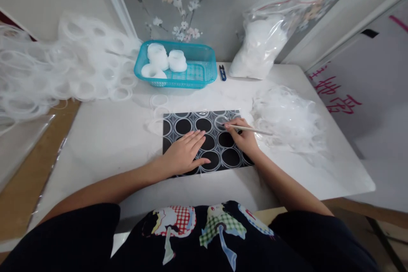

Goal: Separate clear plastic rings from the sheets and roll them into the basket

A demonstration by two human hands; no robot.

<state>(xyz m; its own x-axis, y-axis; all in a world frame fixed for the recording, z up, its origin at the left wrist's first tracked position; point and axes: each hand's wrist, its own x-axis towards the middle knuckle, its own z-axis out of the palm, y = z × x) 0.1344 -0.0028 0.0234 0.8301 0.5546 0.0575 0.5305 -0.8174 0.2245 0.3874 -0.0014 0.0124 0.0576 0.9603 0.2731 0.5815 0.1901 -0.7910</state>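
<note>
A black sheet (208,140) printed with rows of pale-ringed circles lies on the white table. My left hand (184,153) rests flat on its left half, fingers stretched out and thumb apart. Pinched in my right hand (244,138) is a thin pale stick (255,129), held like a pen, its tip hidden by the fingers; whether it is a pen or another tool I cannot tell. The right fingertips touch the sheet's upper right part, beside a circle covered by a translucent white disc (221,123). Several thin translucent rings (159,101) lie off the sheet's upper left corner.
Behind the sheet stands a blue plastic basket (205,77) with stacks of white rings (157,56). Small blue thread snips (222,73) lie beside it, then a filled clear zip bag (261,46). Loose ring piles flank me, one right (287,119), one left (79,63).
</note>
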